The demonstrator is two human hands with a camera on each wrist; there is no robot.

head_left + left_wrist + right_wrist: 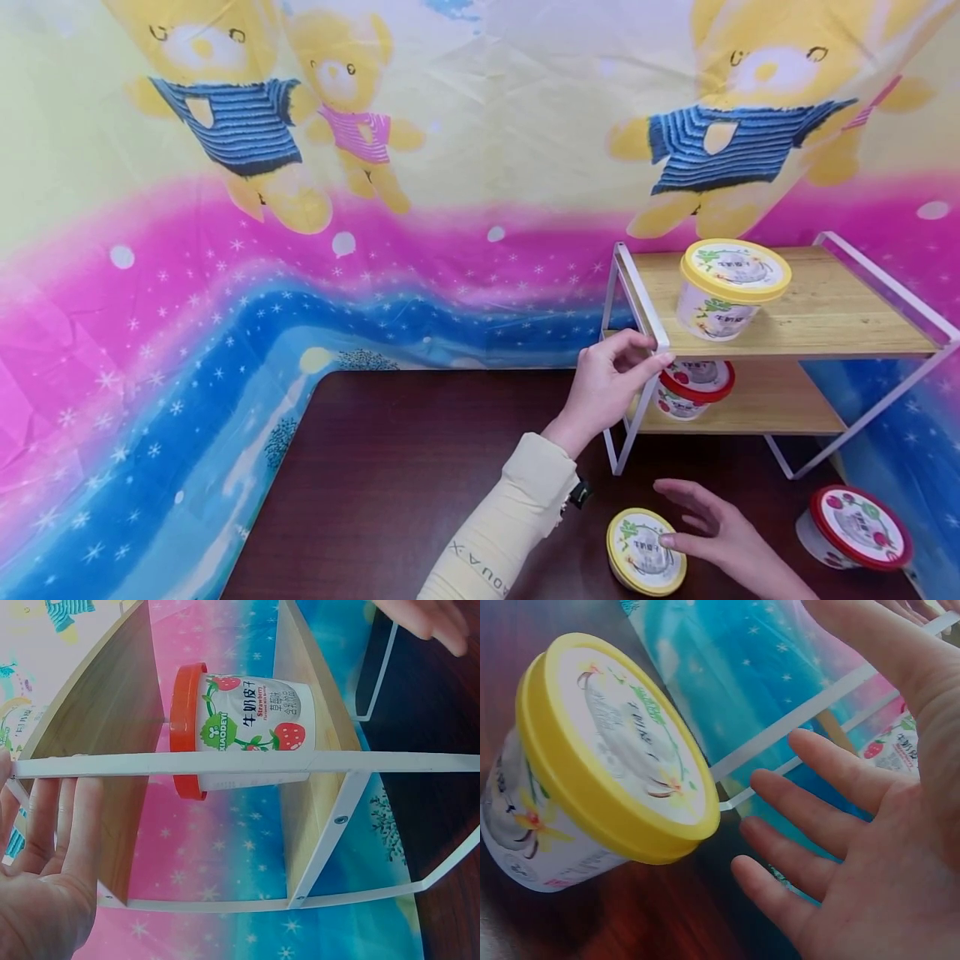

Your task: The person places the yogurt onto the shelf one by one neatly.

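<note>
Slips threaten two spots: yellow-lidded tub (647, 552) on the desk (375, 475), and the rack (840, 308) at its one o'clock.
Right hand (727, 537) spreads its fingers at that tub's three o'clock, gripping nothing; if it closes over the lid rather than round the wall, the tub could skid. Left hand (606, 379) grips the rack's front corner, at eight o'clock of its top; an uneven pull could tilt it, sliding the upper tub (731, 287). Red-lidded tub (855, 529), farther out at three o'clock, could be knocked by a wide right-hand swing.
</note>
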